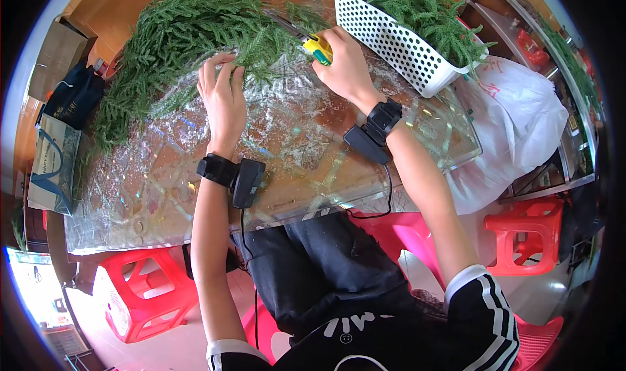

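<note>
My left hand (pixel 222 100) is at the near edge of a big heap of green artificial pine sprigs (pixel 176 35), its fingers curled and pinched at the end of a sprig (pixel 257 53). To its right, my right hand (pixel 344 64) is wrapped round scissors with yellow and green handles (pixel 317 46). Their dark blades point up and left, into the greenery. Part of the handles is hidden by my fingers.
White flakes (pixel 297 146) litter the table's clear cover (pixel 293 195). A white perforated basket (pixel 391 48) of sprigs stands at the far right, by a white plastic bag (pixel 521 117). Paper bags (pixel 55 162) sit at the left, red stools (pixel 147 293) below. Cables hang from my wrist straps.
</note>
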Action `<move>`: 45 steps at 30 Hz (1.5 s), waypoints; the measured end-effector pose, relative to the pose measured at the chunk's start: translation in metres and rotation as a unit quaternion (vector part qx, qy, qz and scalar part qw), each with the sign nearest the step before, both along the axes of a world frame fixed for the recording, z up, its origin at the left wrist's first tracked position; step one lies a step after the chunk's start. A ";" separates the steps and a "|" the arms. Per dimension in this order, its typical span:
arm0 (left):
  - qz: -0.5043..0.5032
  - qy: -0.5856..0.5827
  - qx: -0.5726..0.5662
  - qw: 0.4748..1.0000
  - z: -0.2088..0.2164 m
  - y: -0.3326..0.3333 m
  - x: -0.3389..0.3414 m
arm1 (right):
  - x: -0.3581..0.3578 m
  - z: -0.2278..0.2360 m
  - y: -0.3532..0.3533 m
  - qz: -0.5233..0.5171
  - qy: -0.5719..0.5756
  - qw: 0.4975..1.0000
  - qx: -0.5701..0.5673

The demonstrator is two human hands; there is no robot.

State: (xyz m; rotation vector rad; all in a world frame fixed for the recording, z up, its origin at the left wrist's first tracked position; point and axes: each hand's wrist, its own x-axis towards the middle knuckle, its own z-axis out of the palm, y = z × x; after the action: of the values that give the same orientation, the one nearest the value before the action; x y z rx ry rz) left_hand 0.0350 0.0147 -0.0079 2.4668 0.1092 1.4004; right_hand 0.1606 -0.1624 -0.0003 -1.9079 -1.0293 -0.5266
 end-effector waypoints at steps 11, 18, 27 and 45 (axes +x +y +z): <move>0.018 0.018 -0.006 1.000 -0.005 0.002 0.001 | -0.004 0.004 -0.001 0.005 -0.020 0.999 -0.025; 0.011 0.008 -0.004 1.000 -0.005 0.003 0.002 | -0.006 0.004 0.000 0.054 -0.088 0.994 -0.043; -0.022 -0.001 0.000 1.000 0.000 -0.001 0.001 | -0.009 0.005 -0.001 0.069 -0.060 0.993 -0.070; -0.020 -0.068 0.084 0.994 0.014 -0.010 -0.008 | -0.019 0.012 -0.002 0.148 -0.028 0.987 -0.048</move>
State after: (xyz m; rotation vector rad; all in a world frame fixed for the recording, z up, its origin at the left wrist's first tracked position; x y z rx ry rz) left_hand 0.0269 0.0049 0.0065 2.4797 -0.0905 1.6170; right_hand 0.1415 -0.1649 0.0115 -1.7879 -1.3688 -0.3665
